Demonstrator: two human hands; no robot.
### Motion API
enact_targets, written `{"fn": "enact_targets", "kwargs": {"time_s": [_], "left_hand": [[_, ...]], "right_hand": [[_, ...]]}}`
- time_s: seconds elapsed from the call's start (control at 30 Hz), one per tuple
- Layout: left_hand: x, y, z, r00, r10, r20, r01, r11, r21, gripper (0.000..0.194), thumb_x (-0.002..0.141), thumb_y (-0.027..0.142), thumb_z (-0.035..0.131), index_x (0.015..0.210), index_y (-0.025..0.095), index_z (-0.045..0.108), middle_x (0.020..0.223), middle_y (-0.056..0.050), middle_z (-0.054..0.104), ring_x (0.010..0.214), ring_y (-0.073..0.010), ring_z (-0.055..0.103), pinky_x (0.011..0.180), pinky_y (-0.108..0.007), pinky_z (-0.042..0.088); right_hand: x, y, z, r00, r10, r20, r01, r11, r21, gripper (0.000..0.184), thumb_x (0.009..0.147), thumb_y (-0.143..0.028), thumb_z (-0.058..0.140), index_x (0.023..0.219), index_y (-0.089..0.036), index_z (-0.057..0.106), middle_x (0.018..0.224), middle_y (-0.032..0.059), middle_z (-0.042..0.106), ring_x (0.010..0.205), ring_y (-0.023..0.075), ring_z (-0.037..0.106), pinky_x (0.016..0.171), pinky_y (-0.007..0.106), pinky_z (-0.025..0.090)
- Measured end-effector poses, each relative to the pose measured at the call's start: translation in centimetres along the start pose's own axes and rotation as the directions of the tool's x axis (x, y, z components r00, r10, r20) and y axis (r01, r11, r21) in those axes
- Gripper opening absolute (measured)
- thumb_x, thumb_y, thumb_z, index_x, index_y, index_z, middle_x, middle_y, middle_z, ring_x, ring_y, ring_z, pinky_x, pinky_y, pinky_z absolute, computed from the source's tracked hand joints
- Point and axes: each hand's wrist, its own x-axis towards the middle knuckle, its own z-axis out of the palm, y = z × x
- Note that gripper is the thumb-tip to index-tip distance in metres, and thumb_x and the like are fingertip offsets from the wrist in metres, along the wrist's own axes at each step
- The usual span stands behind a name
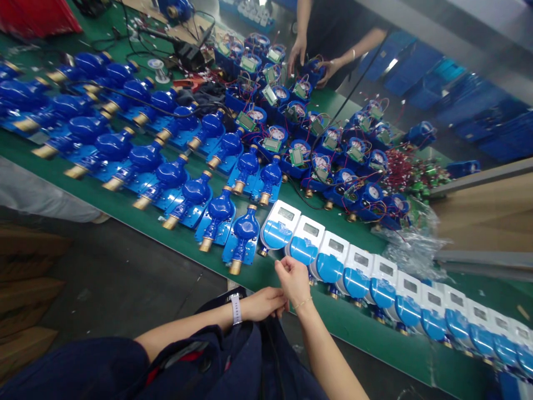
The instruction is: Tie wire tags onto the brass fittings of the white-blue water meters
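Observation:
At the table's front edge, close to my body, my right hand [293,282] is closed with its fingers curled in. My left hand [266,303], a watch on its wrist, is closed just below and left of it, by the front of my dark jacket [233,355]. Whatever the fingers hold, if anything, is hidden. Just beyond my right hand begins a row of white-and-blue water meters [307,244] with small displays, lids down. Left of them, blue meter bodies [245,230] with brass pipe ends lie face down in rows.
Opened meters [297,154] with wires and circuit boards cover the back of the green table [353,333]. Across it, a co-worker's hands [327,72] hold a blue meter part. A solder spool [159,71], cables, plastic wrap [412,244] and a metal-framed shelf [483,255] stand around.

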Motion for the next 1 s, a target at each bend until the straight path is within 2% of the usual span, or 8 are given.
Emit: {"fn": "enact_targets", "kwargs": {"time_s": [0.53,0.6,0.63,0.67,0.77,0.83,0.93,1.0], "left_hand": [[0.2,-0.2,-0.1,0.999,-0.038,-0.001,0.038,0.998,-0.05,0.044,0.083,0.051,0.035,0.08,0.013,0.056,0.056,0.001,0.048,0.053,-0.0098,0.047,0.053,-0.022,0.038],[0.3,-0.6,-0.1,0.997,-0.023,-0.076,0.017,0.997,-0.08,0.039,0.082,0.048,0.041,0.081,0.012,0.056,0.061,0.0,0.051,0.058,-0.0104,0.048,0.055,-0.023,0.038],[0.4,-0.7,-0.2,0.986,-0.004,-0.164,-0.013,0.994,-0.104,0.036,0.081,0.046,0.044,0.082,0.012,0.056,0.065,-0.001,0.053,0.061,-0.0108,0.049,0.058,-0.023,0.039],[0.5,-0.9,-0.3,0.96,0.01,-0.28,-0.05,0.99,-0.134,0.033,0.081,0.044,0.046,0.085,0.012,0.055,0.069,-0.001,0.054,0.065,-0.0113,0.05,0.06,-0.024,0.039],[0.6,-1.1,-0.9,0.8,-0.032,-0.599,-0.148,0.957,-0.25,0.034,0.082,0.04,0.045,0.104,0.015,0.049,0.078,-0.003,0.057,0.072,-0.0129,0.053,0.064,-0.025,0.04],[0.9,-1.0,-1.2,0.738,-0.072,-0.671,-0.188,0.933,-0.307,0.044,0.083,0.039,0.044,0.12,0.018,0.04,0.08,-0.003,0.059,0.071,-0.0135,0.055,0.062,-0.025,0.041],[1.6,-0.5,-1.4,0.701,-0.059,-0.711,-0.237,0.92,-0.311,0.058,0.083,0.04,0.044,0.134,0.022,0.025,0.089,-0.005,0.061,0.073,-0.0151,0.058,0.063,-0.027,0.044],[2.4,-0.1,-1.5,0.618,-0.014,-0.786,-0.291,0.925,-0.245,0.056,0.083,0.039,0.044,0.134,0.024,0.027,0.106,-0.007,0.058,0.091,-0.0173,0.057,0.077,-0.029,0.044]], "right_hand": [[0.6,-0.1,0.2,1.0,-0.016,-0.004,0.016,0.999,-0.048,0.031,0.076,-0.037,0.045,0.05,-0.019,0.048,0.044,-0.004,0.042,0.044,0.0105,0.037,0.045,0.022,0.024],[0.8,0.0,0.5,1.0,-0.012,0.001,0.012,0.999,-0.034,0.032,0.076,-0.039,0.045,0.053,-0.019,0.052,0.045,-0.0036,0.045,0.045,0.0106,0.039,0.045,0.022,0.025],[0.9,0.0,0.7,1.0,-0.008,0.003,0.008,1.0,-0.022,0.033,0.077,-0.041,0.045,0.054,-0.019,0.054,0.045,-0.0034,0.046,0.045,0.0107,0.04,0.046,0.022,0.026],[1.1,0.1,0.9,1.0,-0.003,0.006,0.003,1.0,-0.007,0.033,0.077,-0.041,0.045,0.055,-0.019,0.055,0.045,-0.0032,0.047,0.046,0.0109,0.041,0.046,0.022,0.026],[1.5,0.4,1.9,1.0,0.026,0.015,-0.027,0.998,0.062,0.035,0.077,-0.043,0.046,0.056,-0.018,0.059,0.046,-0.0023,0.051,0.046,0.0114,0.043,0.046,0.022,0.028],[1.7,0.7,2.7,0.999,0.049,0.016,-0.05,0.99,0.134,0.036,0.077,-0.045,0.046,0.06,-0.017,0.062,0.049,-0.0009,0.055,0.046,0.0122,0.046,0.046,0.022,0.029],[1.8,0.9,3.7,0.997,0.077,0.008,-0.077,0.969,0.234,0.037,0.077,-0.047,0.046,0.069,-0.016,0.065,0.055,0.0018,0.061,0.049,0.0138,0.051,0.047,0.023,0.033],[1.8,1.0,4.2,0.996,0.087,-0.005,-0.082,0.958,0.273,0.038,0.077,-0.047,0.046,0.071,-0.016,0.066,0.059,0.0035,0.064,0.051,0.0147,0.054,0.049,0.023,0.036]]}}
